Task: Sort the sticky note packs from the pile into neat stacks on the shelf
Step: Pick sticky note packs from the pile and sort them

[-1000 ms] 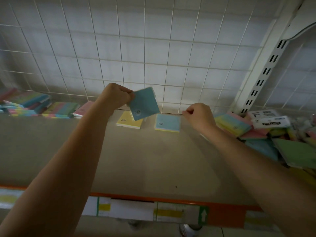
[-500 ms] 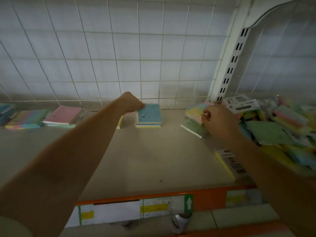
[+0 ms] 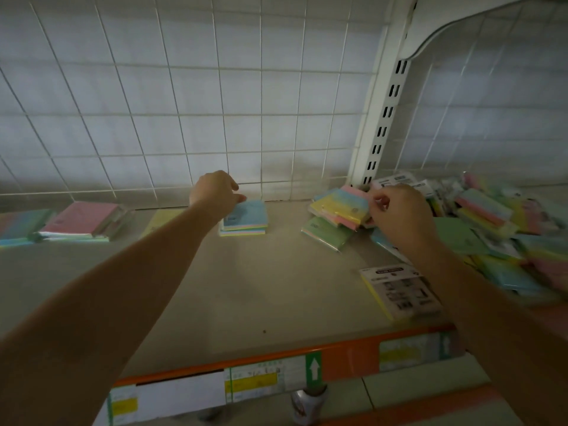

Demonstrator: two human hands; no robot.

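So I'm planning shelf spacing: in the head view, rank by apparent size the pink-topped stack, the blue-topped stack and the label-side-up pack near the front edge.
1. Label-side-up pack, though it lies nearest the camera, which inflates it.
2. Pink-topped stack.
3. Blue-topped stack, partly hidden by the left hand.

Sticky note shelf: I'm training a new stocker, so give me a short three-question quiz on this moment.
1. True or false: the left hand rests at the blue-topped stack.
2. What is the right hand pinching? A) a can B) a multicolour pack at the pile's edge C) a price label
3. Fill in: the pack lying label side up sits near the shelf's ____ edge.

Key: 1 true; 2 B; 3 front
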